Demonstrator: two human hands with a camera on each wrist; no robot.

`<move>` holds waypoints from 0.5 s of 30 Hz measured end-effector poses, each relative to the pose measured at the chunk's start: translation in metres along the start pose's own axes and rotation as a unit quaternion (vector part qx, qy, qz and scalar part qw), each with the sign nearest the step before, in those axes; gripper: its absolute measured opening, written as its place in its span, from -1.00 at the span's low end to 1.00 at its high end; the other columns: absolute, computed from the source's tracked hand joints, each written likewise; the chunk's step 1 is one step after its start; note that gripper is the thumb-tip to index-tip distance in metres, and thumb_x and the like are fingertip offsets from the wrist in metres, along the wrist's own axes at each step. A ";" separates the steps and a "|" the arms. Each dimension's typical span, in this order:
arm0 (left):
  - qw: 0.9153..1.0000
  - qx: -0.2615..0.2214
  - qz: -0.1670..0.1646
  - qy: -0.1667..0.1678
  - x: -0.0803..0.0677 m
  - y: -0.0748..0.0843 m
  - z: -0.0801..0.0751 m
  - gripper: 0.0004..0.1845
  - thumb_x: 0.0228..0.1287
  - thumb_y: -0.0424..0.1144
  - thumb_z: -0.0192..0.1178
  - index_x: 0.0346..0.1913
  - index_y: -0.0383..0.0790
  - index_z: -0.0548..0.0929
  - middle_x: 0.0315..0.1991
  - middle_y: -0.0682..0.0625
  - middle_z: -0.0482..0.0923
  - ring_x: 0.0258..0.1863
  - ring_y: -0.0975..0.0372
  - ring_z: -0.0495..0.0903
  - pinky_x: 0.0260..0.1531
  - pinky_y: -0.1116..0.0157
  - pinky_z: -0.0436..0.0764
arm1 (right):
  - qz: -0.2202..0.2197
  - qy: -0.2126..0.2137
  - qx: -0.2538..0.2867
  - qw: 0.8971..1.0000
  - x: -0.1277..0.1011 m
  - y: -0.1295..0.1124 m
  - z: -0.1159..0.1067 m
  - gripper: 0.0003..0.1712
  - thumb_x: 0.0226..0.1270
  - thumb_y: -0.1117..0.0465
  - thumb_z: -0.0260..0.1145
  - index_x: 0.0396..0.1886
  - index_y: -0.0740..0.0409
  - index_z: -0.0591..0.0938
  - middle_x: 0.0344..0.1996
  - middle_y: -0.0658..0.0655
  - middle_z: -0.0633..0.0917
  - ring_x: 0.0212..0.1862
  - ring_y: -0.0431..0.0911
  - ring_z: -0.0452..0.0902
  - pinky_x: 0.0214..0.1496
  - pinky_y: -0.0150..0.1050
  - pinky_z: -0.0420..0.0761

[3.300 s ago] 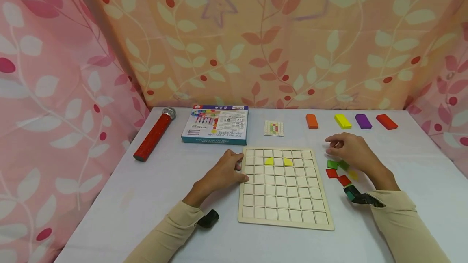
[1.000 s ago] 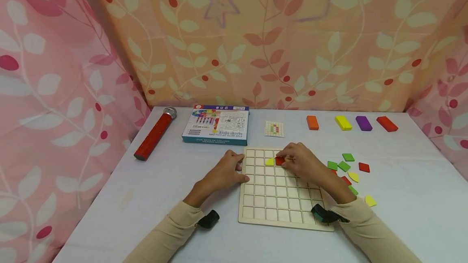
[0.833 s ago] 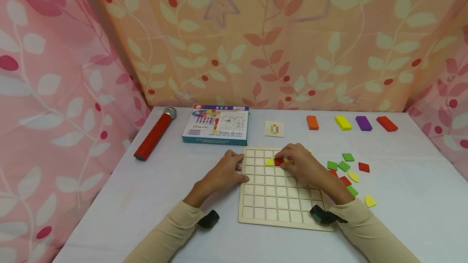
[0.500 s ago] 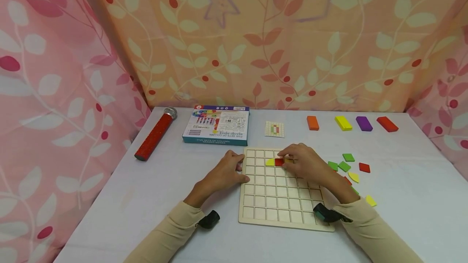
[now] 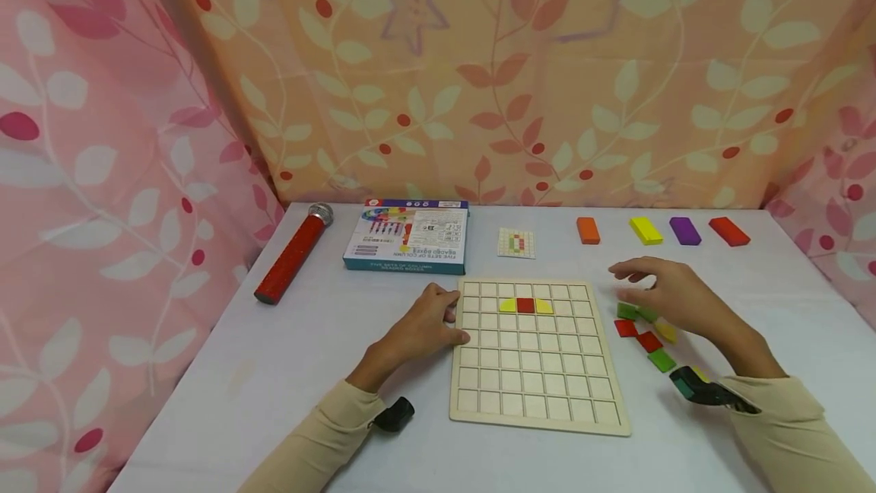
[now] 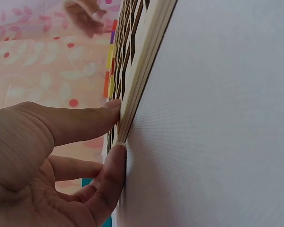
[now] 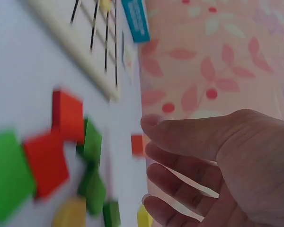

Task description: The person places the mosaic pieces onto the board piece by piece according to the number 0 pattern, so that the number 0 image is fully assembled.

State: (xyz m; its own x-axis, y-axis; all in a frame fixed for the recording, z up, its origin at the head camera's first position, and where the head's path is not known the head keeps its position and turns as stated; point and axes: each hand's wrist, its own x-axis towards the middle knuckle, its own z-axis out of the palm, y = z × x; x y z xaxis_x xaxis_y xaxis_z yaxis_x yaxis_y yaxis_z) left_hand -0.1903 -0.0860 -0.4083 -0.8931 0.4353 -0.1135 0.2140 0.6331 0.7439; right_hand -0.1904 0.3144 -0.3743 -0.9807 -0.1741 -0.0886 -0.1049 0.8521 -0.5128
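My left hand [image 5: 427, 326] holds the left edge of a pale wooden grid board [image 5: 537, 405], thumb and forefinger at its rim; the left wrist view shows this close up. On the board's second row, a red square tile [image 5: 525, 305] sits between two rounded yellow tiles, the left one [image 5: 508, 306] and the right one [image 5: 544, 306]. My right hand [image 5: 674, 295] hovers over the loose tiles right of the board, fingers apart and holding nothing. Below it lie a red tile [image 5: 626, 329], a green tile [image 5: 661, 360] and a yellow tile [image 5: 665, 332], partly hidden by the hand.
Behind the board are a small pattern card [image 5: 516, 243] and a flat box [image 5: 405, 238]. A red microphone [image 5: 290, 261] lies at the left. Orange [image 5: 588, 230], yellow [image 5: 646, 231], purple [image 5: 685, 231] and red [image 5: 729, 231] blocks line the back right.
My right hand brought a red tile to the board, set it between the two yellow tiles, let go and moved back right over the loose tiles. My left hand stayed at the board's edge.
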 end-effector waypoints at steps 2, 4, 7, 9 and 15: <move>1.000 0.000 0.001 0.001 0.000 0.001 0.000 -0.19 0.27 -0.32 0.53 0.52 -0.46 0.40 0.03 -0.13 0.37 -0.04 0.15 0.41 -0.08 0.24 0.45 | 0.011 0.003 -0.008 1.000 -0.007 0.015 -0.007 -0.40 0.42 0.06 0.48 0.38 0.18 0.63 0.19 0.34 0.69 0.18 0.28 0.53 -0.02 0.09 0.72; 1.000 0.001 -0.001 0.002 0.000 0.001 0.000 -0.19 0.27 -0.31 0.53 0.52 -0.45 0.40 0.03 -0.12 0.37 -0.04 0.16 0.41 -0.08 0.25 0.45 | 0.023 0.006 -0.017 1.000 -0.014 0.028 -0.011 -0.39 0.41 0.08 0.48 0.37 0.21 0.63 0.18 0.37 0.69 0.20 0.32 0.51 -0.03 0.10 0.72; 1.000 0.001 -0.001 0.002 0.000 0.000 0.000 -0.18 0.27 -0.31 0.53 0.52 -0.46 0.40 0.04 -0.13 0.37 -0.03 0.16 0.42 -0.08 0.25 0.46 | 0.039 0.003 -0.024 0.999 -0.025 0.047 -0.017 -0.37 0.40 0.07 0.47 0.36 0.28 0.62 0.18 0.44 0.66 0.21 0.41 0.45 -0.02 0.20 0.69; 1.000 0.003 -0.001 0.002 0.000 0.000 0.000 -0.17 0.26 -0.31 0.54 0.52 -0.47 0.40 0.05 -0.13 0.37 -0.03 0.16 0.43 -0.07 0.25 0.48 | 0.047 0.002 -0.031 0.998 -0.031 0.058 -0.019 -0.38 0.39 0.08 0.48 0.34 0.30 0.63 0.18 0.47 0.65 0.24 0.46 0.42 0.04 0.35 0.61; 1.000 0.004 -0.007 0.001 0.001 0.000 0.001 -0.18 0.27 -0.30 0.53 0.53 -0.44 0.40 0.06 -0.12 0.37 -0.02 0.17 0.43 -0.04 0.25 0.48 | 0.043 0.005 -0.046 0.998 -0.040 0.080 -0.018 -0.44 0.34 0.14 0.51 0.25 0.34 0.68 0.16 0.50 0.65 0.22 0.48 0.44 0.12 0.53 0.46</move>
State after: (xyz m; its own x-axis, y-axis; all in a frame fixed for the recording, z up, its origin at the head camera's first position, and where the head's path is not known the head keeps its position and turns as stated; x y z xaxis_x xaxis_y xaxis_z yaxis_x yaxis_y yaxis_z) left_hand -0.1909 -0.0848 -0.4086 -0.8967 0.4255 -0.1221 0.2048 0.6433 0.7377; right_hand -0.1630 0.3984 -0.3967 -0.9882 -0.0946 -0.1209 -0.0349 0.9052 -0.4235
